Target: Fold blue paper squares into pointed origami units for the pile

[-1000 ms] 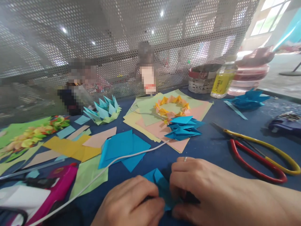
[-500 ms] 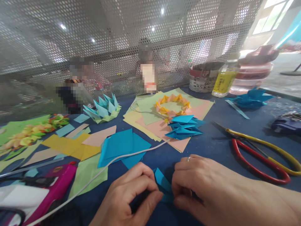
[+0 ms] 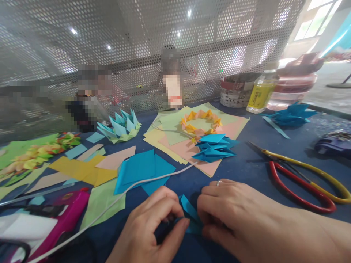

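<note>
My left hand [image 3: 149, 228] and my right hand [image 3: 236, 217] meet at the near edge of a dark blue table [image 3: 246, 171]. Both pinch a small folded blue paper piece [image 3: 190, 215] between thumb and fingers, and most of the piece is hidden by them. A ring shows on my right hand. Just beyond lie flat blue paper squares [image 3: 144, 171] and a heap of folded blue pieces [image 3: 214, 148]. A white cable [image 3: 115, 199] runs across the squares toward my left hand.
Red and yellow scissors [image 3: 304, 179] lie to the right. A pink glue gun [image 3: 61, 219] sits at the left. Pastel sheets carry a yellow-orange paper ring [image 3: 201, 122]. A teal paper crown [image 3: 120, 128], a yellow bottle [image 3: 260, 93] and a perforated metal screen [image 3: 137, 47] stand behind.
My left thumb and fingers have shifted from pressing flat to pinching the blue piece's left edge. The piece now stands up more between my hands.
</note>
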{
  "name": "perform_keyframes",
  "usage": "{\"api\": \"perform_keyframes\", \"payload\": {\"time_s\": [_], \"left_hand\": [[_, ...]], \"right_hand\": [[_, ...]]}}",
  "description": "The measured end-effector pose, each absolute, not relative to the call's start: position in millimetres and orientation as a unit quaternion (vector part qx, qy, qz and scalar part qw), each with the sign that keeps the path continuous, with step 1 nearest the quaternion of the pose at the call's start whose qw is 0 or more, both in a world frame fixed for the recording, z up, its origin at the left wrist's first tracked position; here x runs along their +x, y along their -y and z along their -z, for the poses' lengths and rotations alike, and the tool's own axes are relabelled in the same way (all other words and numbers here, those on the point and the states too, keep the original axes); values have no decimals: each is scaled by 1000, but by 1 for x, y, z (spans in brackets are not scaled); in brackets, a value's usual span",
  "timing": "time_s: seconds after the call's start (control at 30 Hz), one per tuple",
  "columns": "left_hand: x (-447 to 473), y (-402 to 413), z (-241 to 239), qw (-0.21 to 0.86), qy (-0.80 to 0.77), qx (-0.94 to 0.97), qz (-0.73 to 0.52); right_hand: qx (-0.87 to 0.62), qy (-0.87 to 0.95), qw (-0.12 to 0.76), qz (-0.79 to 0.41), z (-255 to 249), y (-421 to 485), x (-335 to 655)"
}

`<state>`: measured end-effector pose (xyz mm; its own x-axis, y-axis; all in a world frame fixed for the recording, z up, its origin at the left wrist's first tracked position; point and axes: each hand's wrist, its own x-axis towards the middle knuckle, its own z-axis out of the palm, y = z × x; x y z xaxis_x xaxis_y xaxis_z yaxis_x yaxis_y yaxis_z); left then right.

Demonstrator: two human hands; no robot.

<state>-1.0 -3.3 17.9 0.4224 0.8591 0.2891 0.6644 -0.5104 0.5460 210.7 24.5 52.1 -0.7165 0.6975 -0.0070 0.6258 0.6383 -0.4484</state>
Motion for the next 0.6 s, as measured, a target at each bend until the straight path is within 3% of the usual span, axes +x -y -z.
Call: {"api": "perform_keyframes", "payload": {"time_s": [0.17,0.3,0.6], "left_hand": [[-3,4,-15,143,-437,832,-312],[-6,4,-14,109,-392,875,-263],[-8,6,-14,85,-375,878,-285]], "right_hand": [[-359,911,65,-193,-55,-21,209],[-358,912,57,-191,-57,-21,208],[-322,905,36,-276,-74,-38,220]]}}
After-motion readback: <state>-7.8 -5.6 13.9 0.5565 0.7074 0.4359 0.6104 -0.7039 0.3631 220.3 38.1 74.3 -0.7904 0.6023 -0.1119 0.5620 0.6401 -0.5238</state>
